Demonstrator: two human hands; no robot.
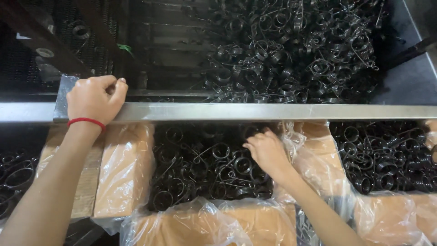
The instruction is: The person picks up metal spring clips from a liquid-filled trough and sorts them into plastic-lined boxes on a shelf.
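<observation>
Many tangled black coiled springs (205,168)

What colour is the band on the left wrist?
Red, a thin band on the left wrist, clearest in the head view.

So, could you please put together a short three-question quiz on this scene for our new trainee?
1. True or false: the left hand grips the metal rail.
2. Where does the right hand reach?
A. into the plastic-lined box of black wire springs
B. onto the rail
C. into the big spring pile beyond the rail
3. Fill in: the left wrist wears a ____ band.

Key: 1 true; 2 A; 3 red.
</observation>
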